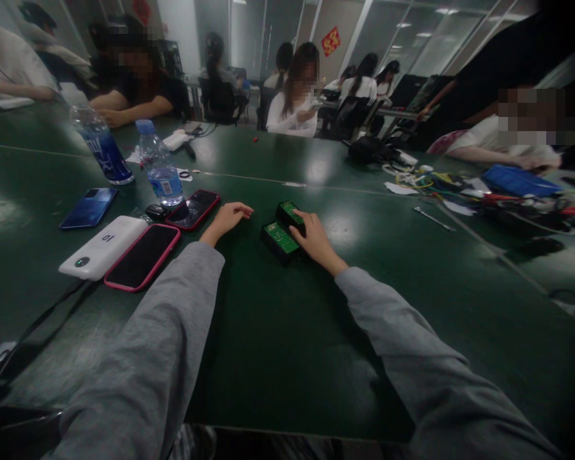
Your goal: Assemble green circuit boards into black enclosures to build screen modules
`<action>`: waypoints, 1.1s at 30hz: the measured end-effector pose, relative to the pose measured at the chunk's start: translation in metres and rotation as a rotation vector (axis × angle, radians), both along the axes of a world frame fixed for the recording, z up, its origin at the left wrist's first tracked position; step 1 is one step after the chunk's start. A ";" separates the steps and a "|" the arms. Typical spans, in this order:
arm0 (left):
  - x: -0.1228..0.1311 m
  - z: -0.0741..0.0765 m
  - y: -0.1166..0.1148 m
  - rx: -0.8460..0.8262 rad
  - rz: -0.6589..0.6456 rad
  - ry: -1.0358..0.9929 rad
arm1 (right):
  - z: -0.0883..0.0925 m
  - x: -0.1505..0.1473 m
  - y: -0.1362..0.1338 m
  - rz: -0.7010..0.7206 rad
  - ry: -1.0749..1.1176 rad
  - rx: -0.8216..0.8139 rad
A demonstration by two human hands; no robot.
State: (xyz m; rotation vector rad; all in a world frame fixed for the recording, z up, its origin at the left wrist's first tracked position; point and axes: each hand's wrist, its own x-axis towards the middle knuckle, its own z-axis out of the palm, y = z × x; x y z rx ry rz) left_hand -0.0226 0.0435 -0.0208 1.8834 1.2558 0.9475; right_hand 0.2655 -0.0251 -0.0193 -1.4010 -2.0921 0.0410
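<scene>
Two small black open-topped cases lie side by side on the dark green table, each with a green circuit board showing on top. My right hand is on the farther case, its thumb along the near side and its fingers over the top, covering the right end. The nearer case sits just in front of that thumb. To the left, apart from both cases, my left hand is open and holds nothing. Its fingers reach toward the cases.
At left are a white power bank with a cable, a pink-cased phone, a red-cased phone, a blue phone and two bottles. A wrench and tangled wires lie right. Several people sit around.
</scene>
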 end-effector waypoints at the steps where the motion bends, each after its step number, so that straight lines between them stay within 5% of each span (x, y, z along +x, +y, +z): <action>1: 0.000 0.000 0.000 -0.002 0.000 -0.002 | 0.000 0.000 0.000 -0.001 -0.001 -0.001; 33: 0.002 0.002 -0.001 -0.011 0.006 -0.014 | 0.003 -0.001 -0.002 -0.004 -0.001 -0.010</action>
